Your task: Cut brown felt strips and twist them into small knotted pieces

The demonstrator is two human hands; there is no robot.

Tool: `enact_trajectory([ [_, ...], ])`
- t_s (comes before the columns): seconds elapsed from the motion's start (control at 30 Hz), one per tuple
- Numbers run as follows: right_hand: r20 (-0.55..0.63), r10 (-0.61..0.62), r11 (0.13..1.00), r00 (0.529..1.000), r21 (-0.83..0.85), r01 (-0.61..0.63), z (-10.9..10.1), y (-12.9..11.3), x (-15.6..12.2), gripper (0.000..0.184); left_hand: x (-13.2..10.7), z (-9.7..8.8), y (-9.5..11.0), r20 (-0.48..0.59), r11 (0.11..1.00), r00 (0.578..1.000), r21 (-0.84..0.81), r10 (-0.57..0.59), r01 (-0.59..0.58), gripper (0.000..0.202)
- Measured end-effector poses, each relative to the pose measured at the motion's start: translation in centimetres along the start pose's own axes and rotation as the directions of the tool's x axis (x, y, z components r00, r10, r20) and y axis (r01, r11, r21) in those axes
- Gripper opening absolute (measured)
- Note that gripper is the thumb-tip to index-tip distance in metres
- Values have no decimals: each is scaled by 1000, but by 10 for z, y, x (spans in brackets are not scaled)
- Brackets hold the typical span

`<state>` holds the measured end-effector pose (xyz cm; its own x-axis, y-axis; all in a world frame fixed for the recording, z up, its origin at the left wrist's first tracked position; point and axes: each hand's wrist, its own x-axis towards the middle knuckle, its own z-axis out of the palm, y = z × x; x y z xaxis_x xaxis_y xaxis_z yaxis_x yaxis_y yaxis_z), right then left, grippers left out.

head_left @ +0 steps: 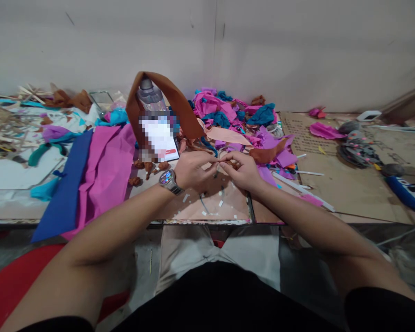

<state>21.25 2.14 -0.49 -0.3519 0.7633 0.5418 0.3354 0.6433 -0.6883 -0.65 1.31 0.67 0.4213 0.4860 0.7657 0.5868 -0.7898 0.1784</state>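
My left hand (192, 169), with a wristwatch (168, 180) on its wrist, and my right hand (241, 171) meet over a peach-coloured sheet (214, 207) at the near edge of the low work surface. Both are closed in a pinch around a small piece between the fingertips (222, 162); it is too small to name, though it looks brownish. Small white scraps lie on the sheet under my hands. A plastic bottle (151, 102) draped with a brown paper strip (180, 106) stands just behind my left hand.
Pink sheets (107, 170) and a blue sheet (67, 189) lie to the left. A heap of pink, purple and teal crumpled paper (235, 115) sits behind my hands. Cardboard (349, 184) covers the right side, with a dark round object (358, 152) and white sticks (304, 189). A wall closes the back.
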Motion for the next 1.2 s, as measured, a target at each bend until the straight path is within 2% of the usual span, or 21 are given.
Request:
enact_trajectory([
  [0.37, -38, -149, 986, 988, -77, 146, -6, -7, 2, 12, 1, -1, 8, -12, 974, 991, -183, -137, 132, 18],
  [0.5, -30, -147, 986, 989, -86, 144, -7, -8, 2, 11, 1, 1, 10, -7, 942, 975, -258, -224, 214, 15],
  [0.67, -25, -144, 988, 989, -67, 142, -6, -5, 1, 10, 0, 3, 11, 58, 880, 937, -328, -343, 343, 17],
  [0.9, 6, -95, 995, 995, -14, 95, -6, -2, 2, 18, 1, 4, 9, 182, 778, 887, -428, -425, 461, 24],
  [1.2, -18, -224, 975, 974, -13, 224, -5, 5, 4, 11, 2, 5, 11, 300, 646, 822, -511, -484, 567, 33],
])
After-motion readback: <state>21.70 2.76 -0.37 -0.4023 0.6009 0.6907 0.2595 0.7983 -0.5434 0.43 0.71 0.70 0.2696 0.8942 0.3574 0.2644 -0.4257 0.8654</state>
